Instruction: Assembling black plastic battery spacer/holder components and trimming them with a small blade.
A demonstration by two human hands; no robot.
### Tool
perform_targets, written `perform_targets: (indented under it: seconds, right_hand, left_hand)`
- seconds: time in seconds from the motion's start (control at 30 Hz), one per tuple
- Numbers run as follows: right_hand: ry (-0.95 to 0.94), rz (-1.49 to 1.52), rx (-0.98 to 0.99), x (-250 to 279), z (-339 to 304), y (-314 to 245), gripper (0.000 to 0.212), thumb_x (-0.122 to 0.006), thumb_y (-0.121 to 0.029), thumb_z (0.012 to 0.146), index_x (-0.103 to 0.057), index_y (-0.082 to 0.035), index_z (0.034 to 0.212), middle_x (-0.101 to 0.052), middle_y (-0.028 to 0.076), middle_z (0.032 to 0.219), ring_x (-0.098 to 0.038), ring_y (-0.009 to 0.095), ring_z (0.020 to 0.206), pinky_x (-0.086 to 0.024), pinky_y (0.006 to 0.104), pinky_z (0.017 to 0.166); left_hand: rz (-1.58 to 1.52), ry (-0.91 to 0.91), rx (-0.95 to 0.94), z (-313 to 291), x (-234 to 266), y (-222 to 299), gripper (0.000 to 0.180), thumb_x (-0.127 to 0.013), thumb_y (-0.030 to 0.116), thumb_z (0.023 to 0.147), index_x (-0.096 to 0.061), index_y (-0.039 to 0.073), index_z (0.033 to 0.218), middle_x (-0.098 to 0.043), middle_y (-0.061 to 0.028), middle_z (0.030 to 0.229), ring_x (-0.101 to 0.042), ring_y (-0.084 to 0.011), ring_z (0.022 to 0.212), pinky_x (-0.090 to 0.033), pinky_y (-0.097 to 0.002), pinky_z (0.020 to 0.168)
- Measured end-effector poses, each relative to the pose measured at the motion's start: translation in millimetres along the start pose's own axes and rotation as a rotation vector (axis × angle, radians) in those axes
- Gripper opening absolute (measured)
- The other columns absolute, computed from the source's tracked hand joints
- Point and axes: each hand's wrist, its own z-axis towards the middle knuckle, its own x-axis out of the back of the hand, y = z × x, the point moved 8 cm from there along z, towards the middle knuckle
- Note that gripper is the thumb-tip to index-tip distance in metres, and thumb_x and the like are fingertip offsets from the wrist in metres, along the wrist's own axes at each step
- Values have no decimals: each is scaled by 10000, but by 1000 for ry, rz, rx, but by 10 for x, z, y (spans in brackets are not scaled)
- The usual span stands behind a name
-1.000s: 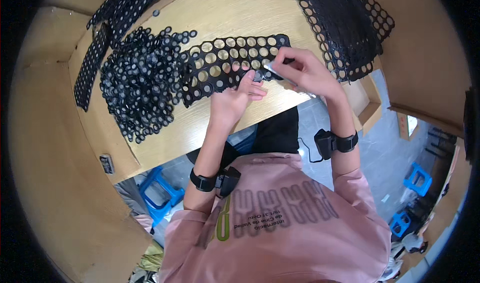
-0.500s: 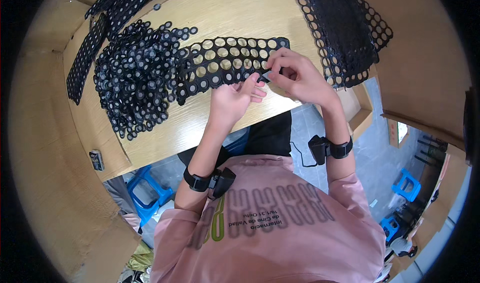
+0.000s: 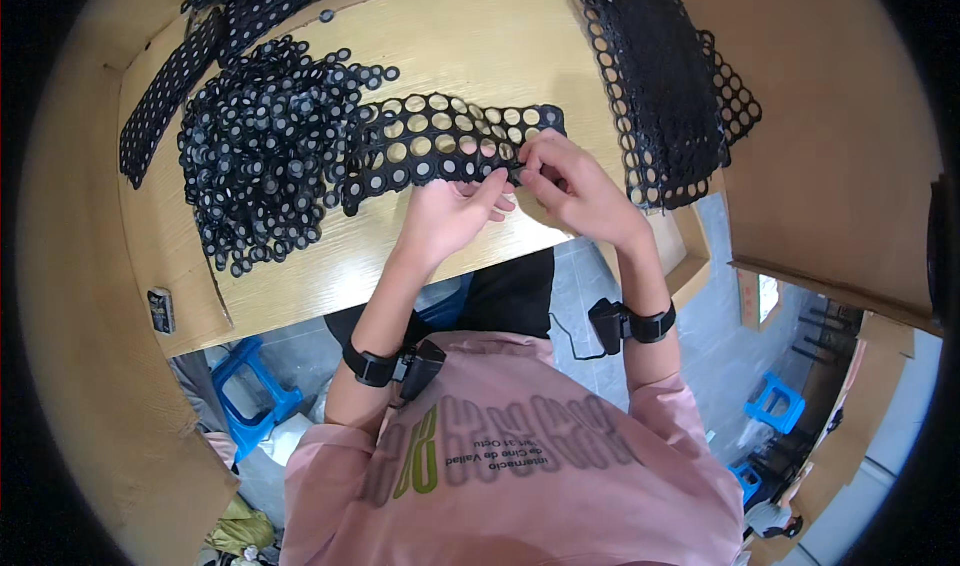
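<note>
A black rubbery sheet with rows of round holes [image 3: 430, 135] lies in front of me, bent up a little toward its right part. Along its near edge several holes hold black discs with grey centres. My left hand [image 3: 440, 221] supports that near edge from below, thumb on the rim. My right hand [image 3: 578, 188] is closed in a pinch at the sheet's near right corner; whatever is between its fingertips is too small to make out. Left of the sheet, touching its end, spreads a heap of the same black discs [image 3: 265, 156].
Black sheets filled with discs lie at the left [image 3: 172, 96] and far left [image 3: 290, 6]. A single disc [image 3: 326, 16] sits near them. At the right rests a stack of holed sheets [image 3: 665, 96]. A small dark box [image 3: 161, 311] stands left; blue stools [image 3: 250, 396] are below.
The grey piece that showed between my right fingertips is now hidden at the sheet's edge. Both hands have drawn closer together, and the sheet buckles more. The whole view has shifted slightly.
</note>
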Motion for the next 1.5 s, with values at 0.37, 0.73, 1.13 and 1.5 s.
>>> perform_targets:
  seconds: [0.37, 0.73, 1.13, 1.5]
  right_hand:
    - [44, -67, -41, -10, 3, 33, 82, -587, -40, 872, -527, 10, 846, -538, 85, 913, -508, 133, 674, -412, 265, 590]
    - [129, -97, -29, -45, 2, 12, 71, -596, -12, 843, -538, 21, 821, -560, 87, 915, -521, 144, 642, -413, 269, 560]
    - [166, -200, -82, -40, -22, -40, 101, -569, -97, 833, -562, 3, 843, -547, 169, 894, -596, 386, 770, -482, 438, 676]
    - [170, -210, 13, -123, -59, -78, 69, -590, -54, 832, -588, 14, 823, -580, 157, 892, -603, 303, 745, -491, 361, 660]
  left_hand:
    - [34, 25, -142, 112, 2, -17, 196, -564, 36, 939, -469, -32, 1097, -635, -145, 812, -677, -201, 686, -595, -297, 596]
    - [-37, 15, -166, 112, -48, -49, 167, -541, -31, 929, -434, 11, 1051, -581, -91, 878, -653, -181, 680, -590, -294, 564]
    - [116, 24, -313, 168, -92, -145, 119, -553, 20, 943, -476, -3, 1030, -593, -70, 999, -619, -136, 919, -547, -249, 738]
    - [65, 45, -340, -46, -105, 10, 179, -553, 55, 937, -493, -3, 1094, -606, -67, 844, -624, -169, 641, -519, -299, 549]
